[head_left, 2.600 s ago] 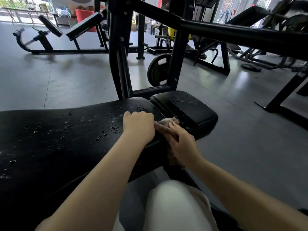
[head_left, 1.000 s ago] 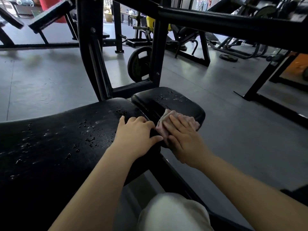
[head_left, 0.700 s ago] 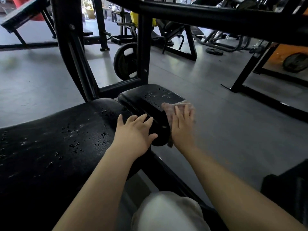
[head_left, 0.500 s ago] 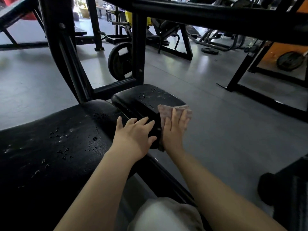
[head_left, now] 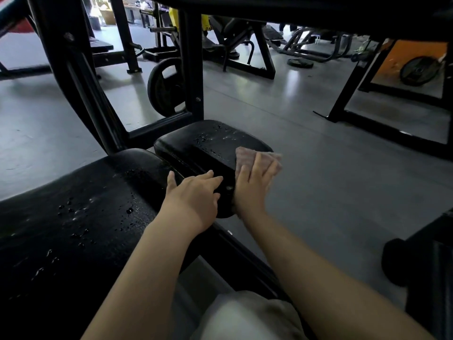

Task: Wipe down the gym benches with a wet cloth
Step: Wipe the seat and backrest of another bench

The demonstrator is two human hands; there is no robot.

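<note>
Cloth pressed flat under right hand, straight fingers, on seat pad's right edge; droplets lie up-left; left hand flat, empty.

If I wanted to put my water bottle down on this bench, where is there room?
The long pad is bare left of the left hand, just dotted with water drops. The far half of the small pad is bare too, also wet. Its near right edge is crowded: the right hand presses the cloth there.
</note>
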